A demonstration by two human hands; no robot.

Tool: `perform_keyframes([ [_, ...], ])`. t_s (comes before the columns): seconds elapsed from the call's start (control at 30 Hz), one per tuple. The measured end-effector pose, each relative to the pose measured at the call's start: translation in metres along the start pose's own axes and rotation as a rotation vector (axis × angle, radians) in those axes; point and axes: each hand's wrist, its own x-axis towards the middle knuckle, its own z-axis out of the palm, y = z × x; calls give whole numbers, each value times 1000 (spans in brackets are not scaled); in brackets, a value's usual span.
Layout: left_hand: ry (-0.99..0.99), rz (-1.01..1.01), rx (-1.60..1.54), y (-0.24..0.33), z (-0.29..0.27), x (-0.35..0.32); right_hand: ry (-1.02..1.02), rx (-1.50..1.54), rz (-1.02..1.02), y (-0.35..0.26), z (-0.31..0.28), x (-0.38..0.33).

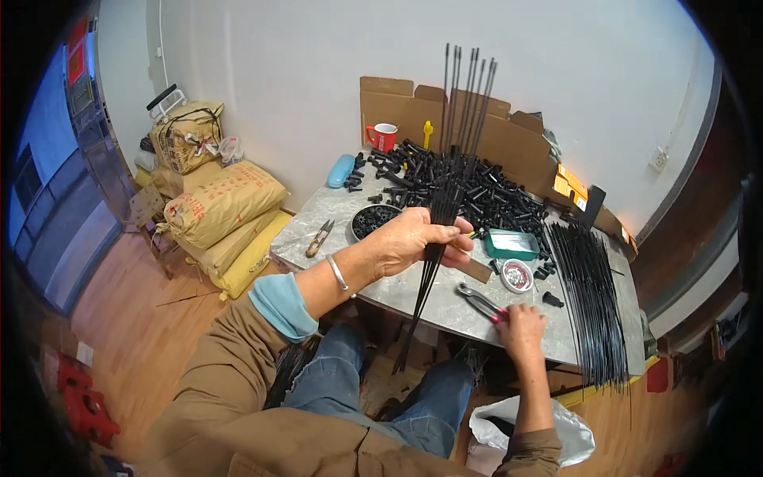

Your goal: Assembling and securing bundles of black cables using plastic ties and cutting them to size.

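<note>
My left hand (420, 238), closed, holds a bundle of thin black rods (447, 195) up over the table's front. The rods stand nearly upright and fan out, with small thicker tips at the top; their lower ends hang past the table edge. Fingers curled, my right hand (523, 327) is closed on the handles of red-handled pincers (472, 295) at the front edge, their metal head pointing up and left. To its right lies a thick stack of similar black rods (588, 306). Just above it sits a small round tub (517, 276) of tiny pale pieces.
Black bolt-like parts (493, 195) are heaped against a cardboard screen (387, 95). Around them are a red mug (384, 140), blue case (341, 171), bowl of black pieces (356, 231), snips (319, 238) and green tray (511, 243). Stacked sacks (230, 207) stand left.
</note>
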Motion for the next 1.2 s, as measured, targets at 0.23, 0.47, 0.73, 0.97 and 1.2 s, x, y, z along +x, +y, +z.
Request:
perform_keyframes([
  [0.23,-257,-165,1,-11,18,-27,161,1004,-397,-81,-74,49],
  [0.47,-418,-243,-117,8,17,-58,-170,1088,-435,-110,-47,56],
  [0.73,-277,-100,121,-67,-22,-18,335,-68,-408,-54,12,176],
  [0.97,-219,-240,-118,-148,-57,2,-672,1585,-268,-34,-45,139],
  [1.2,-107,-310,-62,-139,-44,1,-502,1900,-75,-99,-48,117],
])
